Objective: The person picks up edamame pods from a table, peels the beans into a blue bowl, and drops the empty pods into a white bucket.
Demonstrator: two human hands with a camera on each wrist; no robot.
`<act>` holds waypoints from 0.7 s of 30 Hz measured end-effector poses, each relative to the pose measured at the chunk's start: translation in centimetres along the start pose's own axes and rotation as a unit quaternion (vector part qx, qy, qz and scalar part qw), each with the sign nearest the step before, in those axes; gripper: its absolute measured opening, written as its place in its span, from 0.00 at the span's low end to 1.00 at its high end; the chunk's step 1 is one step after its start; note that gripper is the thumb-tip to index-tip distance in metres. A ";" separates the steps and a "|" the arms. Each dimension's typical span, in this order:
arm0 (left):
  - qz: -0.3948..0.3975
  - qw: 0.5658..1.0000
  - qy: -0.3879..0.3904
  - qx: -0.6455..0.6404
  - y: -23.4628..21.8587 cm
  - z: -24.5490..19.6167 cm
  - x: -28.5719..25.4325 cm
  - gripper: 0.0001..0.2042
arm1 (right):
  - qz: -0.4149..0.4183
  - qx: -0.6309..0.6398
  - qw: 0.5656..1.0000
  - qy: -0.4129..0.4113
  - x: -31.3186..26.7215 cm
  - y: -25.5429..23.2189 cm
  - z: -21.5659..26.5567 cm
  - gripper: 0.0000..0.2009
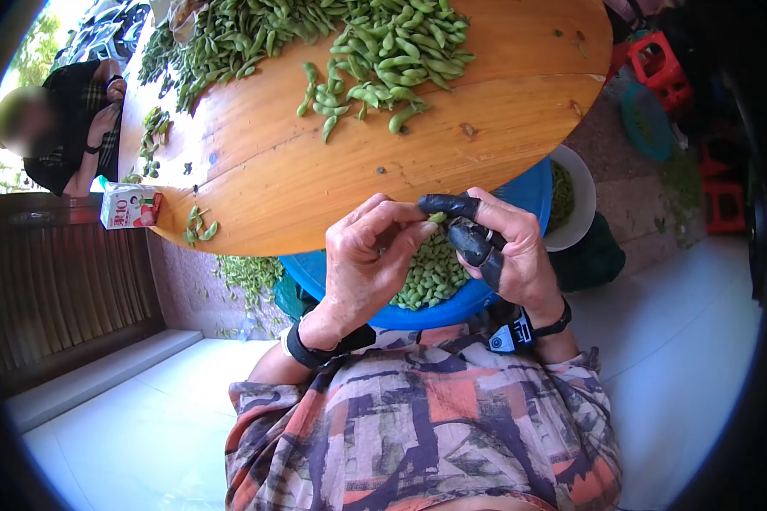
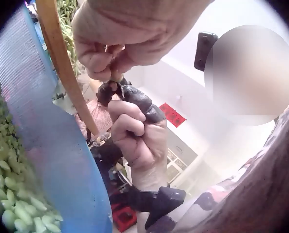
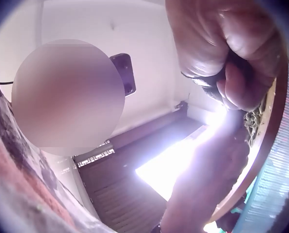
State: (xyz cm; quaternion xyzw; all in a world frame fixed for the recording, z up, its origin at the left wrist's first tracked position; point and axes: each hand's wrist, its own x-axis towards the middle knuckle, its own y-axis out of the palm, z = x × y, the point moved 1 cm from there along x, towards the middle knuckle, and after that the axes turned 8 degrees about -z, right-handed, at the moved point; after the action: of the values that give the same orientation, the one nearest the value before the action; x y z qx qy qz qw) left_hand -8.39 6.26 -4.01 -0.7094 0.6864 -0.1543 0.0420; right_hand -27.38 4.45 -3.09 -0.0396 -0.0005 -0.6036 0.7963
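Observation:
Between both hands, above a blue basin [image 1: 383, 319], is a small green soybean pod [image 1: 437, 218]. My left hand [image 1: 362, 260] pinches one end with thumb and fingertips. On the other side my right hand [image 1: 516, 251] grips it with a thumb and forefinger wrapped in black coverings. The left wrist view shows the left hand [image 2: 139, 36] over the right hand [image 2: 139, 133], their fingertips meeting at the pod [image 2: 117, 76], which is mostly covered. Shelled green soybeans [image 1: 430, 277] fill the basin below. In the right wrist view, the right hand's fingers [image 3: 234, 87] hide the pod.
A wooden table [image 1: 307, 187] overhangs the basin and bears a heap of soybean pods [image 1: 400, 47]. A drink carton [image 1: 130, 207] stands at its left edge, near a seated person [image 1: 68, 128]. A white bowl [image 1: 581, 192] and red stools [image 1: 660, 72] are to the right.

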 end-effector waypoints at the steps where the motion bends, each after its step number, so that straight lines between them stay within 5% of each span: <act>1: 0.011 0.995 -0.053 -0.078 0.1 0.2 -0.2 0.03 | 0.000 0.000 1.000 0.001 0.0 0.0 0.0 0.14; 3: 0.023 0.982 -0.107 -0.156 -0.1 0.4 -0.2 0.03 | 0.019 0.062 0.997 0.037 0.0 -0.1 -0.2 0.12; 5: 0.113 0.828 -0.327 -0.441 -0.5 0.8 -0.1 0.04 | 0.054 0.187 0.976 0.098 -0.1 -0.4 -0.9 0.12; 6: 0.113 0.828 -0.327 -0.441 -0.5 0.9 -0.1 0.04 | 0.089 0.307 0.934 0.156 -0.2 -0.3 -1.5 0.12; 8: 0.138 0.795 -0.360 -0.468 -0.5 1.0 -0.2 0.06 | 0.082 0.297 0.941 0.137 -0.4 -0.1 -1.9 0.14; 9: 0.138 0.795 -0.361 -0.468 -0.5 0.7 -0.3 0.06 | 0.073 0.260 0.953 0.135 -0.5 -0.3 -1.6 0.13; 11: 0.074 0.943 -0.260 -0.194 -0.4 -0.1 -0.5 0.06 | 0.064 0.223 0.964 0.134 -0.5 -0.2 -0.9 0.12; 12: 0.073 0.943 -0.261 -0.194 -0.1 -0.1 -0.7 0.06 | 0.027 0.125 0.989 0.079 -0.5 0.1 -0.4 0.11; 14: 0.021 0.996 -0.092 0.004 0.4 -0.2 -0.8 0.08 | -0.009 0.026 0.999 0.021 -0.3 0.7 -0.3 0.11; 16: 0.036 0.987 -0.148 -0.049 0.7 -0.6 -0.8 0.10 | -0.065 -0.102 0.988 -0.100 -0.3 1.1 -0.5 0.14; 19: 0.056 0.960 -0.202 -0.186 1.1 0.0 -0.7 0.11 | -0.058 -0.132 0.984 -0.105 -0.7 1.1 -0.4 0.15; 21: 0.072 0.967 -0.199 -0.144 0.8 0.0 -0.4 0.12 | -0.053 -0.133 0.982 -0.124 -0.6 1.0 -0.4 0.14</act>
State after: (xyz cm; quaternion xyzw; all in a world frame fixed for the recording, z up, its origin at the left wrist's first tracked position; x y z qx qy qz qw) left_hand -9.18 6.61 -4.29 -0.6729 0.7287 0.0939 0.0861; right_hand -26.59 5.27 -3.62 -0.2196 -0.0210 -0.6298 0.7448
